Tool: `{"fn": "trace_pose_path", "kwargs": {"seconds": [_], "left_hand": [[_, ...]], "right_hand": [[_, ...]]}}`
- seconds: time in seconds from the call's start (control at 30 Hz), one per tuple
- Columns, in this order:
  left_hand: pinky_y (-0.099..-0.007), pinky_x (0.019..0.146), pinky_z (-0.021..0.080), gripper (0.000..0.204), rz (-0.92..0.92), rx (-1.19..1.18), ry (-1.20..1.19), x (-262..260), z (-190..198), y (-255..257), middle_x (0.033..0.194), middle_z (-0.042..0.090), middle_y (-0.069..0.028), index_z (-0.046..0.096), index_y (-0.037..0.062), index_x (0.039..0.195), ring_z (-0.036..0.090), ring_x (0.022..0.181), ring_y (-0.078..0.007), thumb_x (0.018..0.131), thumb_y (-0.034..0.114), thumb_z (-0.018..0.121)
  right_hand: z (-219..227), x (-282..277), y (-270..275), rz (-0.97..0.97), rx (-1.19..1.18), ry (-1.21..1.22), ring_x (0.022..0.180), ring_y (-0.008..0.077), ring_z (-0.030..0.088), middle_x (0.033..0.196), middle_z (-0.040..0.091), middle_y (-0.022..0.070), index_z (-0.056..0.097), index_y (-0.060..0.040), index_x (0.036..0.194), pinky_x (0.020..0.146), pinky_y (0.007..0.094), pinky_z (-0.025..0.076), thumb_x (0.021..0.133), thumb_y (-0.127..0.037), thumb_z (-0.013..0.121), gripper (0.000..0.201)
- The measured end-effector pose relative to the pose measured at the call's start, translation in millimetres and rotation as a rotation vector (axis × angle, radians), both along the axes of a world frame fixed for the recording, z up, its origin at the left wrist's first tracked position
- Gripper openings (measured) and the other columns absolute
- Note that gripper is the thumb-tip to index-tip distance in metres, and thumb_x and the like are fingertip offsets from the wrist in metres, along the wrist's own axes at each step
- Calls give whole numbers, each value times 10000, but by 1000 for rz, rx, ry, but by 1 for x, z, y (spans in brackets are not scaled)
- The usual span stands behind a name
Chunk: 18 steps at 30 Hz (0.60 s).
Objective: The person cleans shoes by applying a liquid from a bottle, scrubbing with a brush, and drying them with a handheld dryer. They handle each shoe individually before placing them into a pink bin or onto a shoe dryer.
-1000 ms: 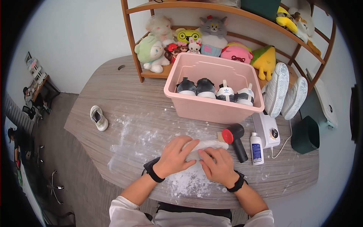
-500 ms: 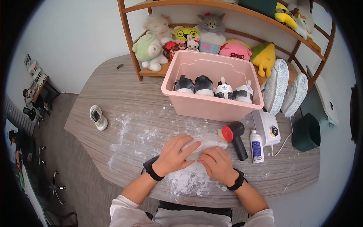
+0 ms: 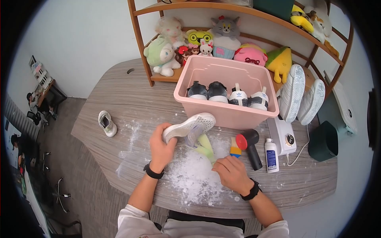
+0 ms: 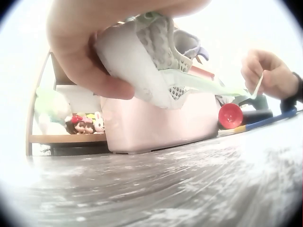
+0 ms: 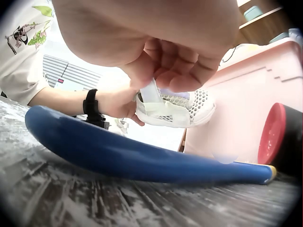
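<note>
My left hand (image 3: 160, 146) grips a small white mesh shoe (image 3: 186, 129) by one end and holds it tilted above the powdery table, its patterned sole turned up. From the shoe's opening a pale green strap (image 3: 205, 146) stretches toward my right hand (image 3: 233, 172). Thumb and fingertips of that hand pinch the strap's free end, which shows in the left wrist view as a thin strip (image 4: 258, 85). In the right wrist view the shoe (image 5: 177, 113) hangs beyond the curled fingers, with the left hand behind it.
White powder (image 3: 194, 174) covers the table in front. A blue-handled brush (image 5: 118, 151), a black dryer with a red nozzle (image 3: 248, 142) and a white bottle (image 3: 271, 156) lie or stand right. Behind is a pink bin (image 3: 226, 113) of shoes; another small shoe (image 3: 107, 123) sits left.
Both hands were together on the shoe, low over the powder. The left hand has lifted and tilted it sole up, to the left; the right hand now draws the green strap out from it.
</note>
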State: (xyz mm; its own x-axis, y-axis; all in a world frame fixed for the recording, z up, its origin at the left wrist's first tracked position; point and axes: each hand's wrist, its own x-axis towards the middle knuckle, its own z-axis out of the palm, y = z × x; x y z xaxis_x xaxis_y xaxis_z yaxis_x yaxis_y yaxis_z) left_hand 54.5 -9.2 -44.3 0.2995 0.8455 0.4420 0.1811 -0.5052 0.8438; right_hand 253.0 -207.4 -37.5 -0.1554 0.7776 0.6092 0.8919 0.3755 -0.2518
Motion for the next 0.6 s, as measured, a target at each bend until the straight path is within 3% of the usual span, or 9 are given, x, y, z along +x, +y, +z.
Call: {"fn": "trace_pose_path", "kwargs": {"seconds": [0.2, 0.23, 0.43, 0.57, 0.6], "left_hand": [[-386, 805, 545, 346, -108, -33, 77, 6, 8, -18, 968, 722, -175, 647, 9, 1122, 708, 876, -323, 779, 56, 667], [-365, 785, 544, 302, -146, -30, 84, 5, 3, -17, 948, 723, -158, 649, 10, 1104, 705, 844, -275, 806, 56, 667], [-340, 723, 531, 260, -292, -226, -26, 8, -2, -24, 934, 720, -149, 597, 10, 1128, 676, 796, -183, 877, 53, 649], [-370, 679, 525, 279, -256, -183, -12, 11, 5, -31, 913, 703, -162, 572, 7, 1125, 681, 759, -239, 877, 87, 672], [-381, 662, 522, 287, -240, -74, 77, 11, 3, -33, 896, 683, -163, 564, 6, 1108, 675, 743, -276, 870, 108, 688]], "right_hand": [[-8, 1, 2, -93, -31, -52, 823, 233, 614, 919, 622, 54, 668, -47, 1004, 699, 357, 491, 793, -24, 685, 214], [-7, -1, 2, -96, -29, -57, 823, 233, 614, 919, 622, 54, 668, -47, 1004, 699, 357, 491, 793, -24, 685, 214], [-9, -2, 3, -144, -14, -6, 836, 258, 618, 945, 625, 73, 672, -41, 1011, 715, 363, 504, 795, -21, 685, 217], [-8, -1, 5, -201, 57, -2, 828, 276, 601, 959, 620, 87, 666, -35, 956, 727, 382, 495, 840, -104, 742, 155], [-7, -1, 6, -211, 89, 16, 826, 282, 593, 957, 615, 89, 661, -36, 932, 728, 391, 487, 850, -151, 770, 179]]}}
